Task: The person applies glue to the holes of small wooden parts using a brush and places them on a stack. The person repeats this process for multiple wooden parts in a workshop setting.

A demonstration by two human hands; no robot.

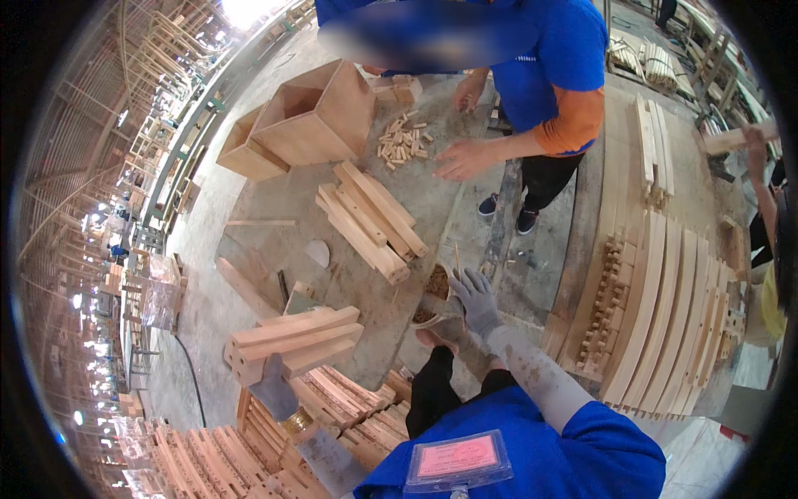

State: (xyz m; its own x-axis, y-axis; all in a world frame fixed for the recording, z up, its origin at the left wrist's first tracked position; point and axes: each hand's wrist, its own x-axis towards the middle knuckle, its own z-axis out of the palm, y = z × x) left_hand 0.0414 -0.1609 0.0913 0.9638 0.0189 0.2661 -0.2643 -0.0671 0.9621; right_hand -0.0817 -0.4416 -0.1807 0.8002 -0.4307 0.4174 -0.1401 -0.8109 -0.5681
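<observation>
My left hand (275, 389), in a grey glove, grips the near end of a wooden piece in a small stack of pale wooden pieces (295, 334) with drilled ends. The stack lies at the table's near left edge. My right hand (476, 301), also gloved, is over the table's right edge with its fingers stretched out. Beside it stands a container of brown, grainy matter (437, 283). A thin stick (456, 256) rises by the fingertips; whether they touch it is unclear. A second brown-filled container (425, 317) is below.
Further off lie another stack of wooden pieces (371, 218), a heap of short dowels (403, 141) and a plywood box (316, 112). A co-worker's hand (462, 158) reaches near the dowels. Curved slats (665, 308) cover the right-hand table; drilled rails (349, 407) are stacked close to my legs.
</observation>
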